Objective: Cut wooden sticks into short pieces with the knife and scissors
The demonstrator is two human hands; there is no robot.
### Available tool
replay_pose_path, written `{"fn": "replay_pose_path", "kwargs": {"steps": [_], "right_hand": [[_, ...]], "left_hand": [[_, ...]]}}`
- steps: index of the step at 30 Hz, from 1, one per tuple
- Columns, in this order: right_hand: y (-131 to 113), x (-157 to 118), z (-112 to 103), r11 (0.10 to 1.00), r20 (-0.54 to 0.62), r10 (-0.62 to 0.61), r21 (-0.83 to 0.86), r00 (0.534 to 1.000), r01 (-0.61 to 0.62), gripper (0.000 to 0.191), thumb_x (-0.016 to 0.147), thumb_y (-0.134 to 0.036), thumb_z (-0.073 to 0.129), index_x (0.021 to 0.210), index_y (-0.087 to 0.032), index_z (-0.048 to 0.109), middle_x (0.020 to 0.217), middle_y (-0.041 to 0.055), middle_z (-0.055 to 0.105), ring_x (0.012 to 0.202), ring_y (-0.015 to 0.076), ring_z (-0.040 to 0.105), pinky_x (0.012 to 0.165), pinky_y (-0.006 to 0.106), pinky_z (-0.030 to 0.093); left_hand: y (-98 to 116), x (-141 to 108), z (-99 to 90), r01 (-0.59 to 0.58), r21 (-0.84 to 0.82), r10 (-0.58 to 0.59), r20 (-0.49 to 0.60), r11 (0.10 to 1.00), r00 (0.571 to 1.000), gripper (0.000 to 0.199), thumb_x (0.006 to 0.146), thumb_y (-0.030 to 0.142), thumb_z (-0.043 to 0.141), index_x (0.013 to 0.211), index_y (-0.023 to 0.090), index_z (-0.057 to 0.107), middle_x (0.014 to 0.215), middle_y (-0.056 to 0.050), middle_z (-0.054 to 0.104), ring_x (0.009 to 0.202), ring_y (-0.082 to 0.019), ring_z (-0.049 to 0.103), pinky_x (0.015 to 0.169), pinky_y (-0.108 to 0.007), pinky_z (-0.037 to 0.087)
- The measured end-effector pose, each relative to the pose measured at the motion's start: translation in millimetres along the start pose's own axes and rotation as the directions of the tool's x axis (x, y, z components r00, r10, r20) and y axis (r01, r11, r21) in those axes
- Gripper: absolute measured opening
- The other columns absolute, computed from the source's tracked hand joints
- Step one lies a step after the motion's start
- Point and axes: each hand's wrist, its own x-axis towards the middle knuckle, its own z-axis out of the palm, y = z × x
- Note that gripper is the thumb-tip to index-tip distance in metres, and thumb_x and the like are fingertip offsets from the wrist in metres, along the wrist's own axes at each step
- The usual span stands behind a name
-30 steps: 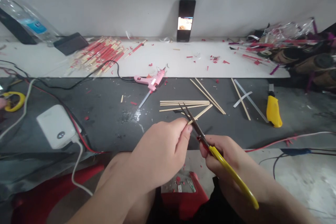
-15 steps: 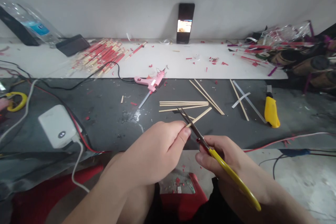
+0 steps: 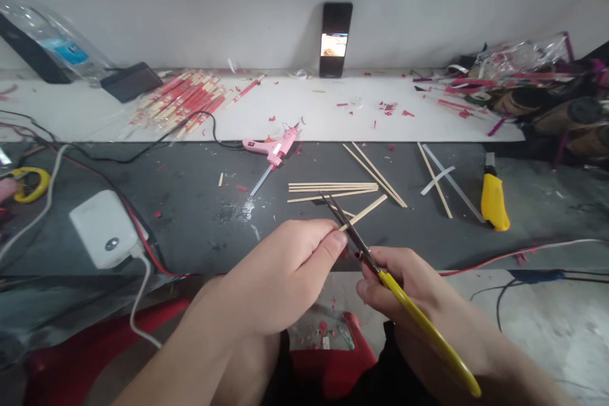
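The left hand (image 3: 280, 276) has a tight grip on one thin wooden stick (image 3: 364, 212); the hand hides the near end, and the rest pokes out toward the far right. The right hand (image 3: 404, 285) has a narrow grip on one pair of yellow scissors (image 3: 428, 330); the yellow handle runs back to the near right, and the two metal blades (image 3: 343, 221) point far left. The blades cross the stick just beside the left thumb; I cannot tell if they are biting into it. The hands are above the dark bench (image 3: 190, 235).

Six loose sticks (image 3: 333, 188) lie on the bench past the blades; three lie side by side, two slant just to their right, and one lies further right. One white strip (image 3: 436, 181) crosses that last stick. One yellow box cutter (image 3: 495, 202) lies on the right; one pink glue gun (image 3: 271, 151) lies far from the hands; one white power box (image 3: 104, 229) sits on the left; one phone (image 3: 335, 39) stands by the far wall.
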Motion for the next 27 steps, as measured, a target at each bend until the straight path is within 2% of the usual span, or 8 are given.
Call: {"fn": "replay_pose_path", "kwargs": {"steps": [4, 8, 12, 16, 20, 27], "right_hand": [[2.9, -0.4, 0.5, 1.000, -0.003, -0.020, -0.008, 1.000, 0.020, 0.028, 0.085, -0.042, 0.066, 0.071, -0.022, 0.053, 0.073, 0.0006, 0.054, 0.065, 0.0155, 0.047, 0.053, 0.027, 0.038], [2.8, -2.0, 0.7, 1.000, -0.014, -0.020, 0.005, 1.000, 0.020, 0.027, 0.084, -0.039, 0.065, 0.070, -0.022, 0.049, 0.070, -0.0010, 0.049, 0.063, 0.0145, 0.044, 0.052, 0.026, 0.035], [0.2, -2.4, 3.9, 1.000, -0.007, -0.002, 0.001, 1.000, 0.002, 0.028, 0.084, -0.037, 0.062, 0.069, -0.023, 0.042, 0.068, -0.0030, 0.042, 0.061, 0.0132, 0.039, 0.049, 0.025, 0.030], [-0.8, 0.4, 6.8, 0.994, -0.065, 0.027, -0.103, 0.997, -0.034, 0.030, 0.082, -0.032, 0.061, 0.067, -0.024, 0.036, 0.066, -0.0049, 0.033, 0.060, 0.0123, 0.031, 0.047, 0.025, 0.026], [0.6, 1.7, 5.4, 0.957, -0.119, -0.019, -0.288, 0.993, -0.017, 0.030, 0.084, -0.030, 0.058, 0.066, -0.023, 0.035, 0.066, -0.0052, 0.032, 0.062, 0.0124, 0.032, 0.050, 0.026, 0.025], [6.1, -1.2, 3.5, 0.918, -0.119, -0.071, -0.397, 0.990, 0.018, 0.030, 0.089, -0.032, 0.055, 0.068, -0.022, 0.035, 0.067, -0.0058, 0.032, 0.064, 0.0121, 0.033, 0.054, 0.027, 0.028]], "left_hand": [[-1.1, -1.2, 0.4, -0.017, 0.056, 0.018, -0.018, 0.998, 1.000, 0.043, 0.110, 0.045, 0.034, 0.077, 0.021, 0.046, 0.073, 0.005, 0.056, 0.065, -0.011, 0.046, 0.057, -0.029, 0.034], [0.0, -0.8, 7.7, -0.060, 0.181, 0.082, -0.117, 0.982, 0.990, 0.038, 0.109, 0.038, 0.039, 0.075, 0.021, 0.044, 0.057, 0.008, 0.045, 0.052, -0.010, 0.039, 0.052, -0.030, 0.026], [-0.3, 0.8, 20.4, -0.085, 0.383, 0.208, -0.293, 0.920, 0.933, 0.023, 0.105, 0.029, 0.045, 0.085, 0.021, 0.052, 0.065, 0.006, 0.053, 0.056, -0.012, 0.044, 0.056, -0.031, 0.027], [-2.5, 1.0, 29.3, -0.075, 0.533, 0.277, -0.310, 0.843, 0.909, 0.027, 0.107, 0.023, 0.036, 0.086, 0.020, 0.053, 0.070, 0.001, 0.057, 0.059, -0.015, 0.048, 0.057, -0.034, 0.025], [-2.8, 0.7, 29.9, -0.118, 0.434, 0.263, -0.293, 0.893, 0.919, 0.024, 0.106, 0.024, 0.036, 0.089, 0.020, 0.052, 0.067, 0.003, 0.055, 0.055, -0.014, 0.048, 0.056, -0.033, 0.026], [-0.9, 2.4, 29.8, -0.105, 0.184, 0.156, -0.285, 0.977, 0.946, 0.031, 0.107, 0.030, 0.040, 0.077, 0.022, 0.041, 0.058, 0.007, 0.044, 0.051, -0.011, 0.036, 0.052, -0.030, 0.024]]}}
